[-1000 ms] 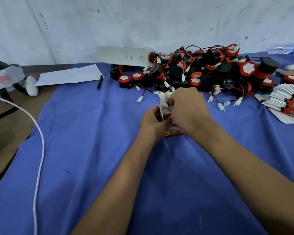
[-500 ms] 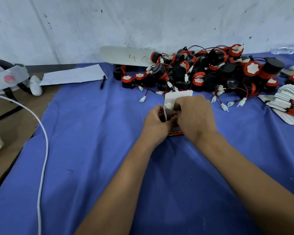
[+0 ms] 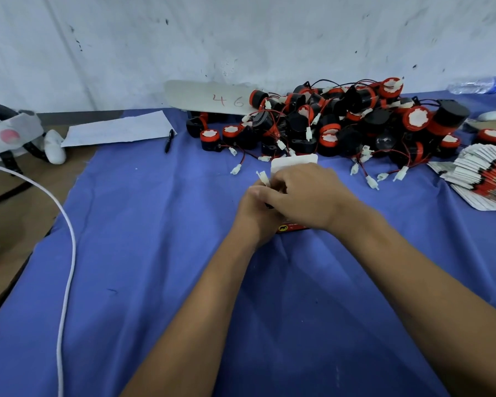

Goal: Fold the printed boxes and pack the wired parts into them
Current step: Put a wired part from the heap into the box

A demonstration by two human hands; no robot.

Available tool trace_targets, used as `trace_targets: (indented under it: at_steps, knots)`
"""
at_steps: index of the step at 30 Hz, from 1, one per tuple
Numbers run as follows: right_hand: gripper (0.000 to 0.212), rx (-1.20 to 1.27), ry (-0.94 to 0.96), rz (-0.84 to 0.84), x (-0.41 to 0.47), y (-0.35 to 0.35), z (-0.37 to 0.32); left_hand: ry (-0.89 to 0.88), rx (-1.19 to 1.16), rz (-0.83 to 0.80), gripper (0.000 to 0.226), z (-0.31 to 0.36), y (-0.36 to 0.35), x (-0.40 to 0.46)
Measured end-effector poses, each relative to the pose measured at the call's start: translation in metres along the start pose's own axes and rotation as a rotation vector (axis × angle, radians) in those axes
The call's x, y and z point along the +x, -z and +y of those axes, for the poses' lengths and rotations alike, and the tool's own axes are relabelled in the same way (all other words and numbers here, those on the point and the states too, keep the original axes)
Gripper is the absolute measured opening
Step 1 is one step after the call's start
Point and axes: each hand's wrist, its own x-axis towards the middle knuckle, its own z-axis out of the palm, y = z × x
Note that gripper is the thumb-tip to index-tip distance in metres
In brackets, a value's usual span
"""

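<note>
A small printed box [image 3: 294,227] stands on the blue cloth [image 3: 155,253], its red printed base showing under my hands and its white top flap [image 3: 294,161] raised behind them. My left hand [image 3: 255,213] grips the box's left side. My right hand [image 3: 304,193] curls over the box's open top, and a white wire connector [image 3: 262,177] sticks out above my fingers. The part inside is hidden. A heap of black-and-orange wired parts [image 3: 341,121] lies just behind. Flat printed boxes [image 3: 487,179] are fanned out at the right edge.
A white board marked "46" [image 3: 212,97] leans at the wall. A paper sheet [image 3: 118,131] and a black pen [image 3: 169,140] lie at back left. A white cable [image 3: 66,253] crosses the cloth's left side. A water bottle [image 3: 476,85] lies at far right.
The box's white top flap has swung up behind my hands. My right hand has moved over the opening, and a white connector now pokes out above my fingers.
</note>
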Motion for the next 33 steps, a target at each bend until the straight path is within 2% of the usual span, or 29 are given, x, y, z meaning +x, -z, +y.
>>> trace_targets:
  at_steps: [1,3,7,10,12,16,23,29,33]
  knots:
    - [0.062,0.013,-0.036,0.013,0.001,-0.001,-0.003,-0.024,0.068,-0.028,0.024,0.002,0.000,0.000]
    - [0.062,0.022,-0.087,0.071,0.002,-0.003,-0.009,-0.078,0.138,-0.020,0.023,0.003,0.001,0.000]
    - [0.045,0.086,-0.129,0.166,0.004,-0.007,-0.014,-0.052,-0.033,0.024,0.034,0.004,0.002,-0.005]
    - [0.041,0.215,-0.112,0.210,0.005,-0.006,-0.007,0.019,-0.154,0.030,0.021,0.005,0.001,-0.007]
    - [0.041,0.283,-0.095,0.241,0.005,-0.003,-0.001,0.081,-0.225,0.041,0.022,0.005,0.000,-0.008]
    - [0.035,0.312,-0.075,0.295,0.005,0.002,0.011,0.099,-0.223,0.040,0.028,0.002,0.000,-0.008]
    - [0.016,0.269,-0.022,0.278,0.004,-0.004,0.015,0.050,-0.209,0.047,0.030,-0.002,-0.001,-0.009]
    - [0.036,0.073,-0.018,0.167,0.003,-0.009,0.010,0.041,-0.177,0.062,0.034,-0.005,-0.001,-0.006]
    - [0.040,0.024,0.038,0.141,-0.002,-0.009,0.012,0.040,-0.179,0.060,0.033,-0.009,-0.002,-0.006]
